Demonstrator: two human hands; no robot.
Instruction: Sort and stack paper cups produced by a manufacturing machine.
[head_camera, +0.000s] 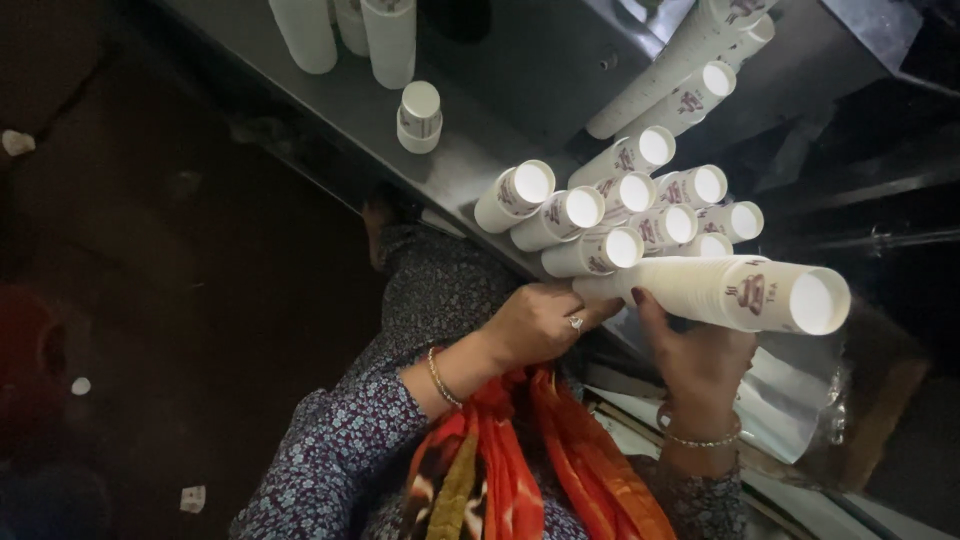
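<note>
Grey metal is forming the work surface (470, 160), with a dark floor (200, 300) lying beside it. Nearest, the left hand (535, 325) and right hand (700, 360) are both gripping a long stack of white paper cups (730, 292), fingers curled around it, holding it sideways above the surface's edge. Beyond it, shorter cup stacks (640, 205) are lying clustered on the metal; farther still, a small capped container (420, 115) is standing upright.

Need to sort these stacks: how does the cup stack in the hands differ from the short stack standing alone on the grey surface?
The held stack is long and lies sideways, gripped by the left hand and right hand. The short stack is only a few cups tall, stands upside down on the grey surface, and is untouched. Both are white paper cups with a small print.
</note>
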